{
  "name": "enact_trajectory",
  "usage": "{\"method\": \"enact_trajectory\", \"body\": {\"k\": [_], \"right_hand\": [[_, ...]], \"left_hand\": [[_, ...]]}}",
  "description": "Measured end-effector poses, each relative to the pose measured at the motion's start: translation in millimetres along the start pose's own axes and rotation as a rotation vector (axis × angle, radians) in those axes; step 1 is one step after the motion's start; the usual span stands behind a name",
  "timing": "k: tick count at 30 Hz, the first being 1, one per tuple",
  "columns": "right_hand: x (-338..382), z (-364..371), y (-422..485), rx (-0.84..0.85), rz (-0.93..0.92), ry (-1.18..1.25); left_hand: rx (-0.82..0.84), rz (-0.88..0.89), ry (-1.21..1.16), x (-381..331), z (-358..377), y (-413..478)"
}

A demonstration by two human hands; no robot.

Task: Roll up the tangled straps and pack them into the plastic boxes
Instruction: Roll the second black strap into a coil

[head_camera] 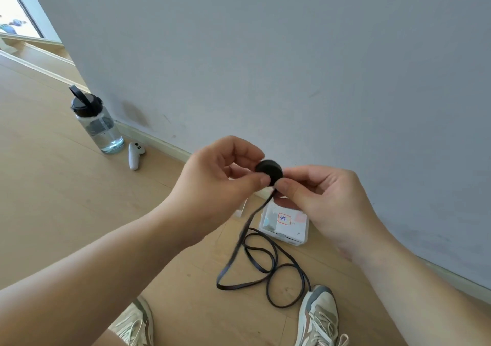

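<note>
You hold the wound part of the black strap, a small tight roll, up in front of the wall, pinched from both sides. Your left hand grips its left side with the thumb and curled fingers. Your right hand pinches its right side between thumb and forefinger, the other fingers curled. The strap's loose tail drops from the roll to the wooden floor, where it lies in several overlapping loops, the nearest one just beside your right shoe. A clear plastic box with a red-bordered label sits near the floor's far edge at the wall, below your right hand and just beyond the loops. Further left along that edge stands a water bottle, with a white controller lying beside it.
</note>
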State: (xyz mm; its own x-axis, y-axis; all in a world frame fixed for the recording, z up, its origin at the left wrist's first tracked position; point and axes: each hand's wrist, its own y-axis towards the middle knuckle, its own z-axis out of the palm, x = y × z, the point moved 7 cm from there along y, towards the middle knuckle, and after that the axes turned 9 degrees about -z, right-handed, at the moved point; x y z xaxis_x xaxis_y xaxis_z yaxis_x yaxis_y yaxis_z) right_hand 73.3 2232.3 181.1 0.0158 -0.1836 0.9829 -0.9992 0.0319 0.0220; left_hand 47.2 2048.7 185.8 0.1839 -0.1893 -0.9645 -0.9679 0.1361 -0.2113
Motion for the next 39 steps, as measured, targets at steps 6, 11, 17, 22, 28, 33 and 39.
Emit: {"method": "enact_trajectory", "body": {"k": [6, 11, 17, 22, 28, 33, 39], "right_hand": [[4, 2, -3, 0.000, -0.012, 0.104], [6, -2, -5, 0.039, -0.099, -0.299], [16, 2, -7, 0.062, -0.240, -0.523], [22, -4, -8, -0.053, -0.301, -0.355], [26, -3, -8, -0.149, -0.249, 0.031], [26, -5, -5, -0.137, -0.270, -0.096], [30, -5, -5, -0.077, -0.303, -0.219]], "left_hand": [[0.046, -0.017, -0.093, -3, 2, -5], [0.007, -0.005, 0.095, 2, 2, -2], [0.086, 0.146, 0.303, -11, 7, -5], [0.048, 0.085, 0.234, -9, 6, -4], [0.110, -0.094, -0.330, 5, 7, -2], [0.058, 0.021, -0.047, 4, 11, -5], [-0.016, 0.254, 0.302, -12, 9, -9]]}}
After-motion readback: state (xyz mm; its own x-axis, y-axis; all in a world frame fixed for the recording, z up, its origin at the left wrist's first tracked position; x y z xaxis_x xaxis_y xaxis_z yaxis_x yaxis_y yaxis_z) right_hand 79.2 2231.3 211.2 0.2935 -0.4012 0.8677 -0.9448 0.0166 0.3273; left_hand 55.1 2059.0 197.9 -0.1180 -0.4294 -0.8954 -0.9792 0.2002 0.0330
